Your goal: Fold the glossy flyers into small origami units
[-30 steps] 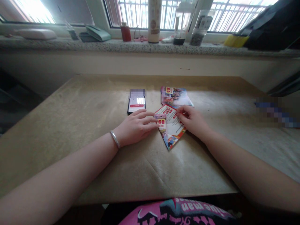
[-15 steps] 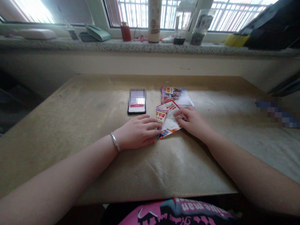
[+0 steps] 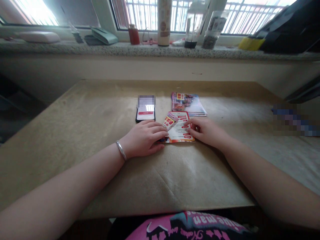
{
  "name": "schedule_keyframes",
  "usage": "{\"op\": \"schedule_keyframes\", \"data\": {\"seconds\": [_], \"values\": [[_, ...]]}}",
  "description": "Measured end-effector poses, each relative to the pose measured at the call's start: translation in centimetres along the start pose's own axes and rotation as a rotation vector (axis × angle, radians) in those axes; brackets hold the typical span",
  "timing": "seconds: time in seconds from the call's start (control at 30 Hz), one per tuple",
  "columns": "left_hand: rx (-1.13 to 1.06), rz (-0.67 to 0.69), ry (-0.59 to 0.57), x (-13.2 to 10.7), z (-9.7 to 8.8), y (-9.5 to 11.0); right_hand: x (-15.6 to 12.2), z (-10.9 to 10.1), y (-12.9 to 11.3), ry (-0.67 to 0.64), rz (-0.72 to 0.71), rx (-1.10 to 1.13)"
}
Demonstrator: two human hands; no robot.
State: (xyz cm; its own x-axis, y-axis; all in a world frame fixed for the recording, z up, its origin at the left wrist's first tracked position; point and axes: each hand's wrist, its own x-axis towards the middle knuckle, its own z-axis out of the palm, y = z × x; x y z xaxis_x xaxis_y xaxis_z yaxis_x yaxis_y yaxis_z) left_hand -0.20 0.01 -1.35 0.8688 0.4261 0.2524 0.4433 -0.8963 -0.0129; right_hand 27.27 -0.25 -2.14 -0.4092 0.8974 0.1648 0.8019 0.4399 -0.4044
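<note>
A leaflet (image 3: 179, 131), white with red print, lies between my hands with its left part turned over, showing a pink and yellow printed flap (image 3: 170, 121). My left hand (image 3: 146, 137), wearing a silver bangle (image 3: 121, 150), rests low with fingers extended onto the leaflet's left side; its thumb is apart, near the front edge. Curled at the right edge, my right hand (image 3: 206, 131) has index finger and thumb on the leaflet. Whether a finger is beneath the paper is hidden. Just behind sits a stack of colourful leaflets (image 3: 191, 104).
A phone (image 3: 145, 115) with a lit screen lies beyond my left hand on the tan tabletop (image 3: 100, 126). Bottles and small items line the stone windowsill (image 3: 140, 51), including a tall container (image 3: 164, 26). A blurred blue object (image 3: 295, 120) is at far right.
The leaflet has turned so that its front edge lies nearly level and its top has come nearer me. Both hands have shifted slightly with it. The stack and phone stay put.
</note>
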Motion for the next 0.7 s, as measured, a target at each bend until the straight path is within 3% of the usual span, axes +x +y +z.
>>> {"op": "schedule_keyframes", "data": {"seconds": [0.27, 0.5, 0.7], "values": [[0.098, -0.056, 0.082, 0.08, 0.35, 0.15, -0.08, 0.23, -0.19, -0.005, -0.188, 0.006], [0.124, -0.068, 0.116, 0.15, 0.14, 0.28, -0.20, -0.13, -0.63, 0.170, -0.419, 0.024], [0.146, -0.116, 0.133, 0.09, 0.28, 0.28, -0.20, -0.30, -0.76, 0.072, -0.526, 0.099]]}}
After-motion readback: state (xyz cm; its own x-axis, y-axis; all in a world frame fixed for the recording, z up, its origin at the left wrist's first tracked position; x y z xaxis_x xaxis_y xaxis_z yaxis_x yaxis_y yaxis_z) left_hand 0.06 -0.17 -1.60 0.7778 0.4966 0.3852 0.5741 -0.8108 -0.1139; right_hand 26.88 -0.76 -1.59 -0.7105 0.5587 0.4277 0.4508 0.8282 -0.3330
